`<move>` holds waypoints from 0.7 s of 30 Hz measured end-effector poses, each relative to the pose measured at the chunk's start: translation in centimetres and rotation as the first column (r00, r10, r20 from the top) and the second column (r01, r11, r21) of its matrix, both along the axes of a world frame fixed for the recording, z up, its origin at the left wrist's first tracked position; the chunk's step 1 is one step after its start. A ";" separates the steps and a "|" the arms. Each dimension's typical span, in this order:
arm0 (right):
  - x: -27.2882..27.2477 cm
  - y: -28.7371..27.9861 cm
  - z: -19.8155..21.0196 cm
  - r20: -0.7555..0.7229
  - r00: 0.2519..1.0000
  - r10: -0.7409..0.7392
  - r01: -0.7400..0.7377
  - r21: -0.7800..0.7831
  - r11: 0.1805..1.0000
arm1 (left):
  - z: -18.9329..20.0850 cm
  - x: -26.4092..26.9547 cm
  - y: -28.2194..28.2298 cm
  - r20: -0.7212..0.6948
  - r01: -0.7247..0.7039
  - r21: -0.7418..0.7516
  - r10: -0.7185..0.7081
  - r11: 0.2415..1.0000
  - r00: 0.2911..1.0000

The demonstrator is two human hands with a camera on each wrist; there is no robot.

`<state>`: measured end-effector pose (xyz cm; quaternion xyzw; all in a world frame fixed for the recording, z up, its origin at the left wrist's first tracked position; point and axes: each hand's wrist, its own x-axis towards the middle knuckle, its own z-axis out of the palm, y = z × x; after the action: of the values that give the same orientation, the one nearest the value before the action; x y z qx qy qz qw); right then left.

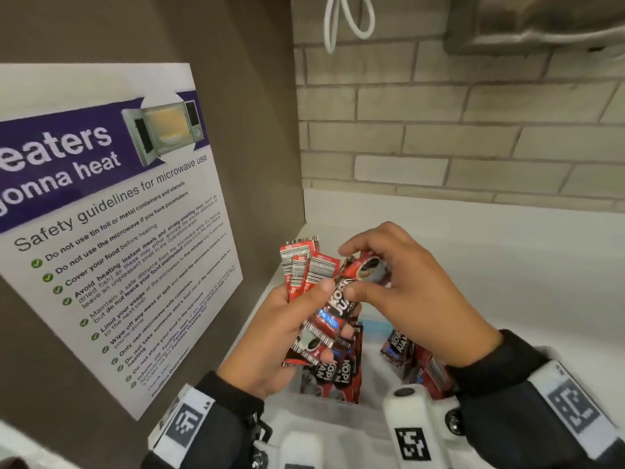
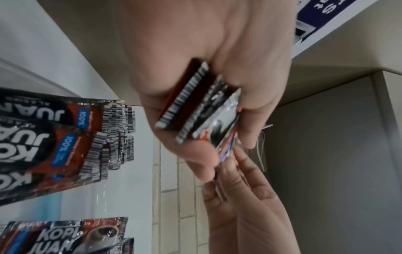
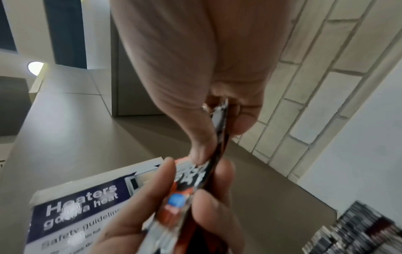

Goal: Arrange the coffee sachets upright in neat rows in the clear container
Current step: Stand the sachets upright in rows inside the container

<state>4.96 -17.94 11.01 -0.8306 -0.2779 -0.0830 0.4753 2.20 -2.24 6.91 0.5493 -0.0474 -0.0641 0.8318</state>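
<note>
My left hand grips a fanned bunch of red and black coffee sachets, held above the clear container. My right hand pinches the top end of the front sachet of that bunch. In the left wrist view the bunch shows edge-on between the left fingers, with the right hand beyond it. In the right wrist view the pinched sachet runs from the right fingers down to the left fingers. More sachets stand in the container on the left, and others lean on the right.
A microwave safety poster hangs on the brown side wall to the left. A brick-tile wall closes the back, with a white cord hanging above. The container stands on a white counter.
</note>
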 end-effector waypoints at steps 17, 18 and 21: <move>0.8 -5.5 -1.1 -0.404 0.914 0.041 0.230 0.600 0.766 | 0.2 -0.2 -2.7 -0.019 -0.200 -0.092 0.199 0.976 0.980; 0.8 -5.2 -1.3 -0.437 0.895 0.091 0.226 0.621 0.750 | 0.3 0.0 -2.9 -0.021 -0.210 -0.096 0.209 0.973 0.978; 0.6 -3.5 -2.2 -0.488 0.855 0.173 0.212 0.634 0.744 | 0.2 1.0 -2.8 -0.023 -0.261 -0.086 0.260 0.962 0.965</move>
<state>5.59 -21.44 8.78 -0.5980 -0.0819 0.0443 0.7961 3.19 -5.06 7.11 0.5130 0.0272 0.0448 0.8568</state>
